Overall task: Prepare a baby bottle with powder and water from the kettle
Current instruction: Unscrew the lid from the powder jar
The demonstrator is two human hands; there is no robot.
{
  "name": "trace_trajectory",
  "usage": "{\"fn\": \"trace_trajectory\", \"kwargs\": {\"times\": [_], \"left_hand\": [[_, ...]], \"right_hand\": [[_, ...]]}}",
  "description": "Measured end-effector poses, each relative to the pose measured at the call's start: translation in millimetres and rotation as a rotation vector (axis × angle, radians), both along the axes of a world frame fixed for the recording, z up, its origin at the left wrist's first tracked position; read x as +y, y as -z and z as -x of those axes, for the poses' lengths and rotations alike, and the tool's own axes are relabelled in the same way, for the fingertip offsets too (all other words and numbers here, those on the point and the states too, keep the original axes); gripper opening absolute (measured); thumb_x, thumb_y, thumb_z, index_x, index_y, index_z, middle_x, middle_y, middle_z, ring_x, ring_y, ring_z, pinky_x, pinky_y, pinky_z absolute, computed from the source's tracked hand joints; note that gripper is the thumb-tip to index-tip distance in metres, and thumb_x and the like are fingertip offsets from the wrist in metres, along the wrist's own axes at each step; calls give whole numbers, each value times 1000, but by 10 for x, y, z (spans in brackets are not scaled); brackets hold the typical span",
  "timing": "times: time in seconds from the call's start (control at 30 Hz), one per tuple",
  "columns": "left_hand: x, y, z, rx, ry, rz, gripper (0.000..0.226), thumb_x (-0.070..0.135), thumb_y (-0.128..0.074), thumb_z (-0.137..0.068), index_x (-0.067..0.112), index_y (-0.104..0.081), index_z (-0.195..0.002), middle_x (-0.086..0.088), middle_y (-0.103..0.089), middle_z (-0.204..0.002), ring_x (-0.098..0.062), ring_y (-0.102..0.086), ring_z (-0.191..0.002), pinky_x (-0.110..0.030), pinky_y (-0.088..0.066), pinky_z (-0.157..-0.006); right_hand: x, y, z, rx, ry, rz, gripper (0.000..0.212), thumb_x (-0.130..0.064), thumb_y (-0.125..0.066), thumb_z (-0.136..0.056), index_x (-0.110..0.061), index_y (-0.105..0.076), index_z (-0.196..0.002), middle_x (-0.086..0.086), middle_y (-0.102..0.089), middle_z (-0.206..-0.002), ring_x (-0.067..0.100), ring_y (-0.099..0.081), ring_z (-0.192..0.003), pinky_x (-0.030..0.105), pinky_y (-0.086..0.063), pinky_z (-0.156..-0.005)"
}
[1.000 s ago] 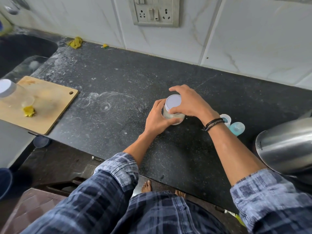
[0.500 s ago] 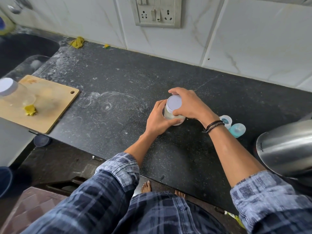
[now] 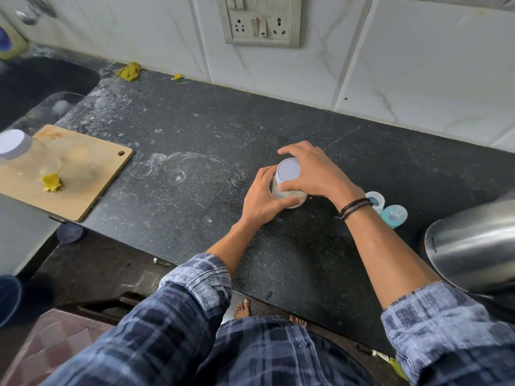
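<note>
The left hand (image 3: 260, 200) wraps its curled fingers round the body of the powder jar (image 3: 291, 195), which stands on the black counter (image 3: 195, 129). The right hand (image 3: 315, 174) clamps fingers and thumb on its white lid (image 3: 288, 169) from above. From the jar, a steel kettle (image 3: 473, 246) is at 4 o'clock. A teal cap (image 3: 394, 215) and a white ring (image 3: 376, 199) sit just beside each other at 3 o'clock. A wooden cutting board (image 3: 83, 185) lies at 9 o'clock and a wall socket (image 3: 260, 22) is at 12 o'clock.
</note>
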State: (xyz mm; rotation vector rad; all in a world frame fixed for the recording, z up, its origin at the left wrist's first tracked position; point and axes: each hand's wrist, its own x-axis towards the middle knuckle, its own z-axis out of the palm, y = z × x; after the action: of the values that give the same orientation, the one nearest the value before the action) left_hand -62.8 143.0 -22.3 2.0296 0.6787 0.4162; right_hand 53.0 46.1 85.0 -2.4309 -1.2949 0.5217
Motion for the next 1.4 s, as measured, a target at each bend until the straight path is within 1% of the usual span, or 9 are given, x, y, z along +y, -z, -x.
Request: {"fn": "trace_trajectory", "kwargs": {"times": [0.13,0.23,0.47,0.67,0.8,1.0,1.13,1.27,1.4], "left_hand": [[5,6,3,-7,8,7,89,53,-93,-67,29,-53,-142,21,-48,-133,1,-52,-114,-31,-49,-93],[1,7,7,-10,5,5,90,55,-93,-66,30,-53,-142,21,-48,-132,0,-53,-115,-30,-48,-93],[-7,4,8,-4,1,14,89,54,-93,-67,29,-52,-143,21,-48,-131,1,-53,-112,-30,-49,-92],[-1,21,3,4,-3,4,90,54,-92,-67,28,-52,-143,19,-49,-132,-2,-54,-114,-32,-50,-93],[1,29,2,1,-5,3,88,53,-92,-67,30,-53,-142,21,-49,-131,0,-54,-113,-34,-51,-92],[3,49,-6,-4,-10,-18,86,55,-92,-65,27,-56,-138,18,-50,-132,-2,-54,-116,-40,-52,-96],[-4,34,1,-9,-8,-10,91,52,-93,-65,29,-53,-143,18,-50,-136,-2,-53,-120,-37,-50,-99],[-17,6,14,-21,-9,-5,91,51,-94,-65,33,-52,-145,20,-50,-136,1,-52,-120,-33,-49,-99],[-12,15,19,-29,-3,-5,92,52,-93,-65,33,-52,-145,19,-50,-136,0,-52,-122,-36,-49,-102]], "right_hand": [[9,86,-1,-4,27,-13,68,-27,-82,-84,-31,-51,-144,0,-49,-143,25,-48,-132,41,-47,-102],[16,92,-10,32,20,-40,67,-22,-82,-80,-31,-54,-140,-1,-51,-141,24,-49,-129,38,-46,-99],[17,137,-61,88,-4,-90,69,-21,-82,-78,-32,-55,-140,-2,-53,-137,21,-47,-129,31,-41,-95],[30,160,-101,132,7,-111,68,-22,-83,-78,-34,-55,-139,-4,-53,-134,17,-48,-127,35,-46,-100],[25,136,-123,153,-16,-136,66,-20,-82,-78,-34,-57,-137,-5,-54,-132,15,-47,-125,31,-43,-96],[35,-28,-183,166,-1,-260,64,-20,-84,-76,-32,-61,-134,-5,-52,-126,15,-52,-122,33,-46,-99],[-67,-118,-182,194,56,-358,64,-19,-84,-78,-29,-60,-136,-5,-50,-125,9,-51,-119,29,-47,-97],[-272,-125,-130,153,105,-427,65,-26,-86,-80,-29,-58,-139,-7,-47,-125,8,-50,-115,25,-45,-96],[-519,-38,-21,110,156,-511,66,-32,-86,-80,-29,-58,-140,-6,-44,-126,9,-50,-118,33,-51,-100]]}}
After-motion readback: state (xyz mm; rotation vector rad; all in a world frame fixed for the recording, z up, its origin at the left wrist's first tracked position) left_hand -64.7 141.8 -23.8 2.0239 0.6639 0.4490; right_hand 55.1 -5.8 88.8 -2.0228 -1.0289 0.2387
